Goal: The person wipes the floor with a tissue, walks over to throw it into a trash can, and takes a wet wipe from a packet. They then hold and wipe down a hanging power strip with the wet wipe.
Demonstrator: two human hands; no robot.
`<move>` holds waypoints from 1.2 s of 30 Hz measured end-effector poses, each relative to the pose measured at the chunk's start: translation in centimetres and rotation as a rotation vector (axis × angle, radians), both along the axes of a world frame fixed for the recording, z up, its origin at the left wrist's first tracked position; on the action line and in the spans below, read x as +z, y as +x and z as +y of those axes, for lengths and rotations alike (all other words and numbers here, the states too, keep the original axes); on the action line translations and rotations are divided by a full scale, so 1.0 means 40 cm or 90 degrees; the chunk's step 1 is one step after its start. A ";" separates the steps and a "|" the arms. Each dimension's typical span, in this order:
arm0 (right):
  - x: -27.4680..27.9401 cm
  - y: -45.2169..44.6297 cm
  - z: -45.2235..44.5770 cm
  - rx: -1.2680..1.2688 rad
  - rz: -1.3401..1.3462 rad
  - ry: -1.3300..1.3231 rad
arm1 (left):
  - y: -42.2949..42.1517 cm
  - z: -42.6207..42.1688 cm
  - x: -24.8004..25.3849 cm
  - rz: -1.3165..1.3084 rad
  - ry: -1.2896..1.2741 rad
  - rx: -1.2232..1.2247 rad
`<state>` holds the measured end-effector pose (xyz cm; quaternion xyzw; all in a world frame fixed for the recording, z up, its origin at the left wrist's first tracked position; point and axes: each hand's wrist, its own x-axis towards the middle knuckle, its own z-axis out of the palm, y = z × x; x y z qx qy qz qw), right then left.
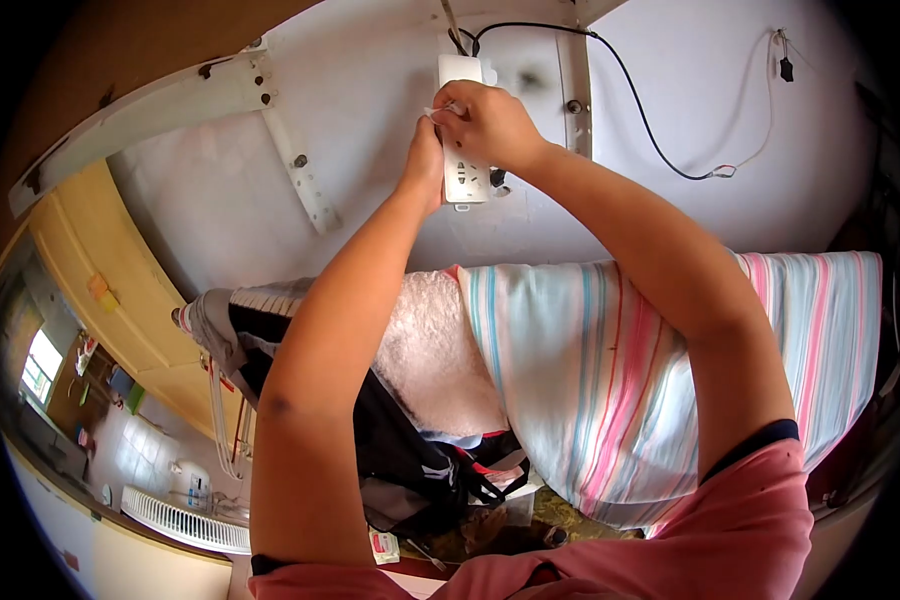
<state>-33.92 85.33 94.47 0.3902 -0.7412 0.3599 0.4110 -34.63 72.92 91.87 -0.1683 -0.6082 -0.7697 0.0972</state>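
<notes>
A white power strip (465, 182) hangs upright against the pale wall, its lower sockets showing. My left hand (427, 160) is at the strip's left edge, its thumb pointing up and its fingers wrapped behind, mostly hidden. In front of the strip's upper half, my right hand (490, 122) is closed, pinching a thin white scrap (444, 108) that looks like tissue or a wipe. The scrap also meets my left thumb tip. A black plug (497, 178) sits by the strip's lower right side.
A black cable (635, 95) runs from the strip's top across the wall to a joined pale wire. Below hang a striped cloth (580, 370), a fluffy pale towel (435, 350) and dark clothing (400, 460). A yellow cabinet door (120, 280) and a white fan-like grille (185, 520) stand left.
</notes>
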 end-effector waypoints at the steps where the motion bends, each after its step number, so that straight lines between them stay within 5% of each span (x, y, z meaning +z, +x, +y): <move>1: -0.004 -0.010 0.007 0.004 0.000 -0.019 | -0.004 -0.004 0.000 0.000 0.003 -0.015; 4: -0.023 -0.051 0.058 0.011 0.023 -0.018 | 0.001 -0.025 0.008 0.010 -0.020 -0.128; 8: -0.021 -0.053 0.067 -0.057 -0.029 0.000 | -0.004 -0.017 0.008 0.009 -0.010 -0.113; 10: -0.017 -0.036 0.028 0.075 -0.094 -0.064 | -0.013 -0.010 0.004 -0.006 -0.011 -0.090; 24: -0.005 -0.016 0.003 -0.017 -0.027 -0.027 | 0.001 0.006 0.004 -0.002 0.007 -0.010; 30: -0.011 -0.038 0.079 -0.042 -0.050 0.005 | 0.001 -0.016 0.005 0.008 -0.003 -0.119; 36: -0.004 0.003 -0.018 -0.013 -0.028 -0.003 | 0.029 0.029 0.008 -0.016 0.048 0.079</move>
